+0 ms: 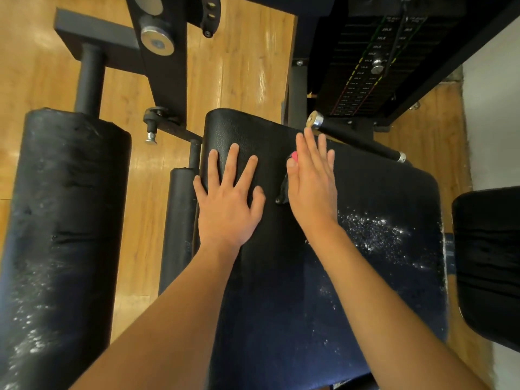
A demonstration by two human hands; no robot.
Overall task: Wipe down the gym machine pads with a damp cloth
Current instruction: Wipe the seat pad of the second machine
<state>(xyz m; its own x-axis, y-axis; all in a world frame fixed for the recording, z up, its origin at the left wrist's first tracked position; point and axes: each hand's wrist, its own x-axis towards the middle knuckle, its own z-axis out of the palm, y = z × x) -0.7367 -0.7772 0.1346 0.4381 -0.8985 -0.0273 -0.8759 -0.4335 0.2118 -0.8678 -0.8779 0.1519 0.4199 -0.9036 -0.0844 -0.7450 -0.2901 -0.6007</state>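
Forearms reach over the black textured vinyl seat pad, white specks near its right edge. Left hand rests flat, fingers spread. Right hand, fingers straight and together, presses the dark limp cloth near the far edge. It's probably soft and light, so palm it flat.

I can't see most of the cloth: the right hand lies flat over it, so only a dark crumpled edge shows, plus a pink bit by the thumb that I can't identify. Numbers on the weight stack, far right, are too small for me to read. The seat pad runs off the near edge, the roller pad off the left and near edges, and the side pad off the right edge.
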